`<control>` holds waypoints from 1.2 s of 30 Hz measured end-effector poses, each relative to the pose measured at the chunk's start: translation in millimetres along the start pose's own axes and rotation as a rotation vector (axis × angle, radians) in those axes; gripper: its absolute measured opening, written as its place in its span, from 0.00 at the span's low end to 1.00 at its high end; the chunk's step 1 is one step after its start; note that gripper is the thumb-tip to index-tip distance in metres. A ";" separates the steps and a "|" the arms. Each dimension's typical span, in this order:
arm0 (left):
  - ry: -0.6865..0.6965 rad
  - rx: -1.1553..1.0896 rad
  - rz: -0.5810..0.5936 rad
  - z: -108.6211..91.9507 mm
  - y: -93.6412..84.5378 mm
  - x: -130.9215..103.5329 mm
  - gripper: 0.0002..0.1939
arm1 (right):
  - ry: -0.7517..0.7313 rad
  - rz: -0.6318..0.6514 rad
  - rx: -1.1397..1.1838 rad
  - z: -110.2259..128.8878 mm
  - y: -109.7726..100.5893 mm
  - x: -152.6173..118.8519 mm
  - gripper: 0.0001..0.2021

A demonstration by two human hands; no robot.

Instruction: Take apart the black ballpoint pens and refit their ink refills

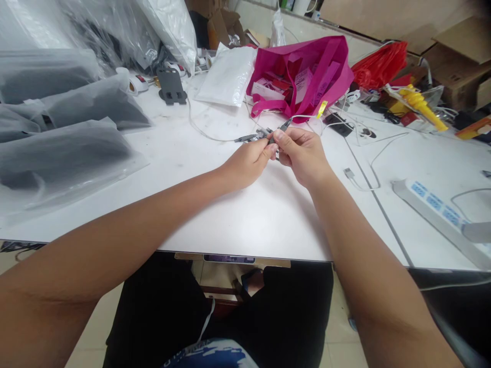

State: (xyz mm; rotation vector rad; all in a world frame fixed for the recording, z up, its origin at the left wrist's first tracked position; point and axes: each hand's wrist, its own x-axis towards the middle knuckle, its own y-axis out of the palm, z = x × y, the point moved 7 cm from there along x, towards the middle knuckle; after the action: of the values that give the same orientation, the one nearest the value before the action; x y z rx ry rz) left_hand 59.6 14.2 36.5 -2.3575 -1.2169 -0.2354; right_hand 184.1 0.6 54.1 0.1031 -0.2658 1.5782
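Observation:
Both hands meet above the middle of the white table (pixel 238 220). My left hand (pixel 249 161) is closed, with its thumb and fingers around a small bundle of grey cable connectors (pixel 263 134). My right hand (pixel 301 151) pinches a dark grey connector (pixel 285 125) at the same spot, its thumb near the left fingertips. A thin white cable (pixel 203 134) runs from the bundle to the left, and another white cable (pixel 307 116) leads off to the right. The fingers partly hide the connectors, so their exact shapes are unclear.
Frosted bags with dark contents (pixel 69 153) cover the left side. A black stand (pixel 171 87), a white padded packet (pixel 228 74) and a magenta bag with boxes (pixel 303 76) stand behind. At right are a loose USB plug (pixel 349 174), a power strip (pixel 433 204) and yellow plastic (pixel 422 105).

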 end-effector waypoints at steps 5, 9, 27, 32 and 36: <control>0.031 0.058 -0.017 -5.6 -2.5 -0.4 0.16 | -0.014 -0.014 -0.001 1.7 -0.3 -0.2 0.26; 0.045 0.071 -0.033 -6.6 -3.6 -0.3 0.17 | -0.016 -0.039 -0.009 1.5 -2.3 -0.4 0.26; 0.033 0.074 -0.100 0.4 -13.8 0.7 0.16 | 0.101 -0.180 0.059 -22.5 -25.4 9.5 0.26; 0.091 0.080 0.136 -5.9 5.7 -6.0 0.12 | 0.067 -0.156 0.089 -23.4 -17.1 9.4 0.26; 0.095 0.128 0.234 -7.2 12.4 -9.9 0.10 | 0.073 -0.154 0.024 -25.4 -22.1 13.0 0.28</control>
State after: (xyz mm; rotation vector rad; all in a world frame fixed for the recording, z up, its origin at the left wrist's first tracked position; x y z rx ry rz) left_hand 64.2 -2.5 35.2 -2.3226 -0.8767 -0.1833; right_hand 208.3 19.3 34.9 0.0831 -0.1777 1.4289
